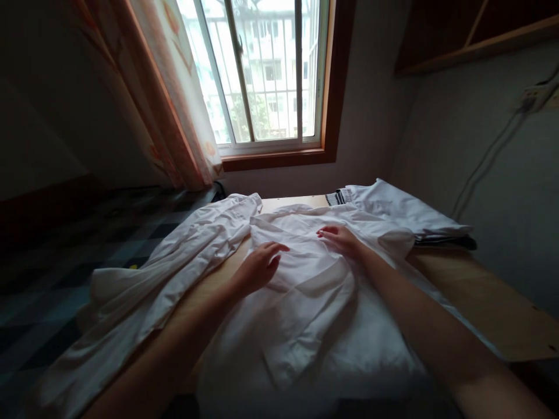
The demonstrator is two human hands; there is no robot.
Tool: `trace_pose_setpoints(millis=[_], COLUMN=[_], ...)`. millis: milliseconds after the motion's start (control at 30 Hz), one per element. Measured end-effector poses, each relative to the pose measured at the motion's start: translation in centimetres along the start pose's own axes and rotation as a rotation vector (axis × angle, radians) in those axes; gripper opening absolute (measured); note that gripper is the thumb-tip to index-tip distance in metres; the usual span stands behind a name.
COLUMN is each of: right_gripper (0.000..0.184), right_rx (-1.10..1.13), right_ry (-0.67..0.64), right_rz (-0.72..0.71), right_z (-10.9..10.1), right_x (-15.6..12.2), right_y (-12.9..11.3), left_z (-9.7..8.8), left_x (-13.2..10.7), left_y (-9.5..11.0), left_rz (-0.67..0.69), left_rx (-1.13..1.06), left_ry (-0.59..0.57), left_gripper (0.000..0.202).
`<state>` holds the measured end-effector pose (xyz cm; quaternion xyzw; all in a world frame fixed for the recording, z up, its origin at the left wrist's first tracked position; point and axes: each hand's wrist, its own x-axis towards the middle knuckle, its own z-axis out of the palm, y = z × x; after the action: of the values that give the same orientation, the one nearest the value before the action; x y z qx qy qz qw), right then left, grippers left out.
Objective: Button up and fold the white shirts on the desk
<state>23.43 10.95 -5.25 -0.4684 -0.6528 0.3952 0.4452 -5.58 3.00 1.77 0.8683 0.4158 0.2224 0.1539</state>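
Observation:
A white shirt [305, 291] lies spread on a wooden table [489, 297] in front of me. My left hand [259, 265] rests flat on the shirt's left part, fingers stretched out toward the right. My right hand [343, 238] lies palm down on the shirt near its upper part, fingers extended and pointing left. Neither hand grips the cloth. A folded sleeve or flap of the shirt lies just below both hands.
A second crumpled white garment [174, 262] hangs over the table's left edge. Folded white clothes with a dark striped trim [393, 209] are stacked at the back right. A window [266, 75] with a curtain [174, 99] is behind. A checkered floor [65, 256] lies left.

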Motion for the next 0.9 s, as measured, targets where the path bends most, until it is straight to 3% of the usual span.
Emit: trace_pose_setpoints(millis=[67, 133, 200, 300, 400, 467, 600, 700, 767, 900], right_gripper=[0.03, 0.025, 0.026, 0.03, 0.031, 0.033, 0.026, 0.018, 0.015, 0.028], right_rx=[-0.075, -0.137, -0.188, -0.313, -0.473, -0.558, -0.647, -0.561, -0.425, -0.127], right_ry=[-0.051, -0.119, -0.212, -0.391, -0.622, -0.699, -0.662, -0.681, -0.654, -0.431], right_rz=[-0.056, -0.125, -0.177, -0.228, -0.299, -0.362, -0.442, -0.473, -0.467, -0.486], right_z=[-0.1, -0.1, 0.1, 1.1, 2.4, 3.0, 3.5, 2.2, 0.1, -6.1], right_x=[-0.3, -0.7, -1.4, -3.3, -5.9, -7.4, -9.3, -10.3, -11.0, -12.3], right_y=[-1.5, -3.3, -5.3, -8.1, -10.1, -10.8, -11.3, -11.8, -12.1, -11.6], left_z=[-1.0, -1.6, -1.7, -1.0, -0.3, -0.1, -0.6, -1.0, -1.0, -0.9], left_x=[-1.0, -2.3, -3.3, -4.2, -4.2, -4.0, -4.1, -4.3, -4.3, -4.4], left_y=[-1.6, -2.5, -3.1, -3.8, -4.6, -5.2, -6.2, -7.0, -7.6, -8.5], left_rz=[0.054, 0.105, 0.11, 0.072, 0.066, 0.074, 0.069, 0.05, 0.054, 0.111], left_rx=[0.092, 0.133, 0.178, 0.254, 0.287, 0.281, 0.262, 0.24, 0.235, 0.219], left_ry=[-0.112, -0.245, -0.306, -0.274, -0.206, -0.182, -0.234, -0.251, -0.221, -0.179], left_gripper=[0.033, 0.046, 0.06, 0.064, 0.056, 0.05, 0.056, 0.058, 0.054, 0.053])
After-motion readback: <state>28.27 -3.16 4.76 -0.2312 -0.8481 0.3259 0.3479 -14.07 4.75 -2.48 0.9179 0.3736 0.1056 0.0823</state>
